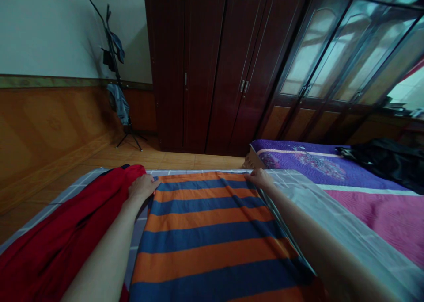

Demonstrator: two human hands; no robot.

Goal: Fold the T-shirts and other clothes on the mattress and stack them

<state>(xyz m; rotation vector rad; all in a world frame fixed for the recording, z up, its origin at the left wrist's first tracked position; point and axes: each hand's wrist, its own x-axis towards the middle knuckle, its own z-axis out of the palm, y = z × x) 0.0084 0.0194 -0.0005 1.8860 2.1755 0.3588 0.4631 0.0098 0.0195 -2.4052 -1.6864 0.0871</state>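
An orange and blue striped cloth [208, 231] lies spread out in front of me, its near part running past the bottom of the view. My left hand [143, 187] grips its far left corner, fingers closed on the edge. At the far right corner, my right hand [260, 179] pinches the cloth in the same way. The far edge stretches nearly straight between both hands, with slight creases near the right one. Under my left forearm and beside the cloth lies a crumpled red garment [66, 222].
The cloth rests on a grey checked sheet [291, 191]. To the right is a purple and pink quilted bedspread [331, 165] with a black garment [387, 160] on it. Dark wooden wardrobes [205, 72] stand behind. A coat rack [114, 63] holds clothes at the back left.
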